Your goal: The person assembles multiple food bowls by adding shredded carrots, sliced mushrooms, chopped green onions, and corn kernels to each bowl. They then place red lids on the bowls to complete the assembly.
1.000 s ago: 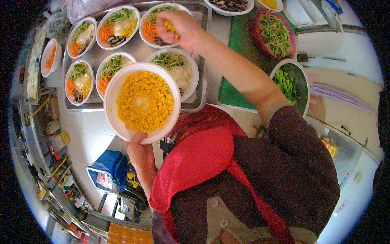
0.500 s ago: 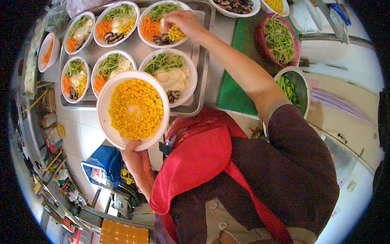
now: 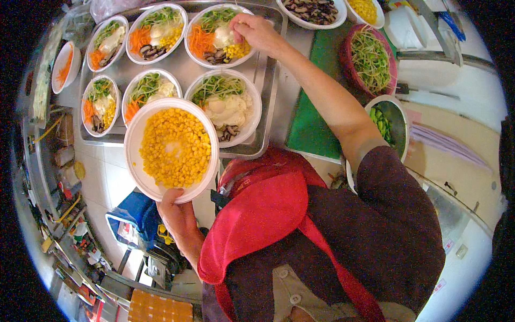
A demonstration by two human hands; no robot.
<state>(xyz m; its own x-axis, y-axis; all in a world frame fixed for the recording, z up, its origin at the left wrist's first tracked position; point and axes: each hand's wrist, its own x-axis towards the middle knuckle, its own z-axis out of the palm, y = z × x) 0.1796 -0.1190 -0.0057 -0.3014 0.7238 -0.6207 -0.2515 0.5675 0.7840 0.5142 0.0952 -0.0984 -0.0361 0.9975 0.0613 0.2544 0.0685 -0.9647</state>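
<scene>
My left hand (image 3: pixel 179 217) grips the near rim of a white bowl of corn kernels (image 3: pixel 190 142), thumb on the rim, and holds it tilted over the tray's front edge. My right hand (image 3: pixel 257 35) hovers over the right side of the back right bowl (image 3: pixel 192 47), fingers drawn together; whether anything is between them is hidden. In that bowl are shredded carrot, green shoots, a pale egg, mushroom slices and corn (image 3: pixel 236 51). The front right bowl (image 3: pixel 258 107) shows shoots, egg and mushrooms. The held bowl partly covers the front middle bowl (image 3: pixel 127 91).
Several filled bowls stand on a metal tray (image 3: pixel 268 96). To the right lie a green cutting board (image 3: pixel 314 121), a red basket of shoots (image 3: pixel 370 59) and a bowl of cut greens (image 3: pixel 382 123). A mushroom bowl (image 3: pixel 314 12) stands behind; a carrot bowl (image 3: pixel 65 67) sits far left.
My right hand has shifted slightly right, toward the rim of the back right bowl. My left hand and the corn bowl have moved slightly left and down in view.
</scene>
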